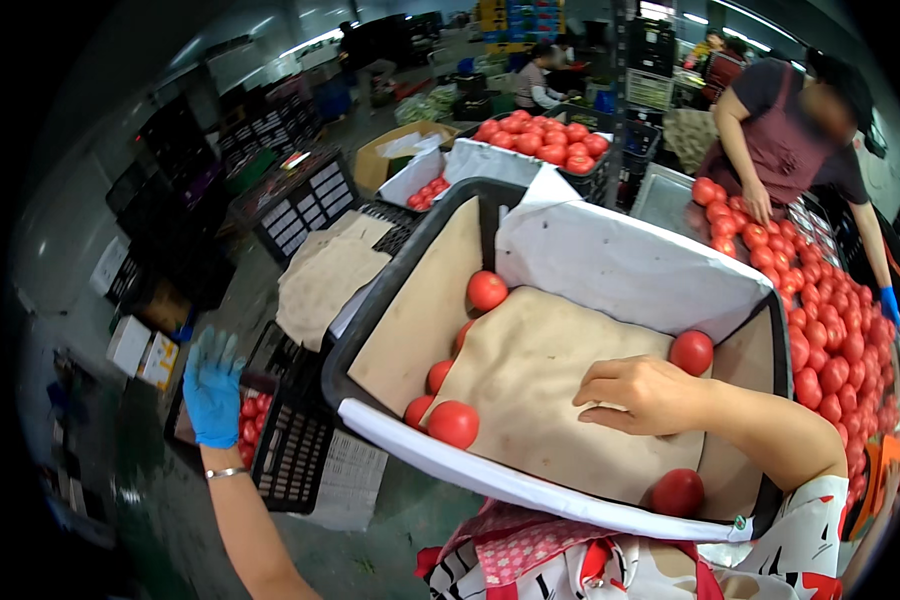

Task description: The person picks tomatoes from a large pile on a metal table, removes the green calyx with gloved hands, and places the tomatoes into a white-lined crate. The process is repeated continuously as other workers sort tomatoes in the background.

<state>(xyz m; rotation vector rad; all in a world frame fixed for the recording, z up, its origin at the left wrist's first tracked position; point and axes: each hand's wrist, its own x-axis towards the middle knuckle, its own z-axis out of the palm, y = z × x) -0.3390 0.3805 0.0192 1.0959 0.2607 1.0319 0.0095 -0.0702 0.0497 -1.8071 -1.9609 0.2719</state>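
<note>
Before me stands a black plastic crate (778,360), its walls lined with paper and tan sheets. A tan sheet (532,352) lies inside, with a tomato (487,290) near its far left corner, another tomato (453,424) at the near left and more along the left edge. On the right side are a tomato (691,352) and, nearer me, a tomato (677,492). My bare right hand (641,395) is over the sheet, palm down, fingers loosely bent; whether it touches the sheet is unclear. My left hand (214,390), in a blue glove, is raised outside the crate at the left, fingers spread and holding nothing.
Many tomatoes (832,330) are heaped at the right, where a co-worker (784,135) reaches in. Beyond my crate stands a tomato-filled crate (604,176). Tan sheets (330,277) lie at its left, above a lower black crate (292,450) holding tomatoes.
</note>
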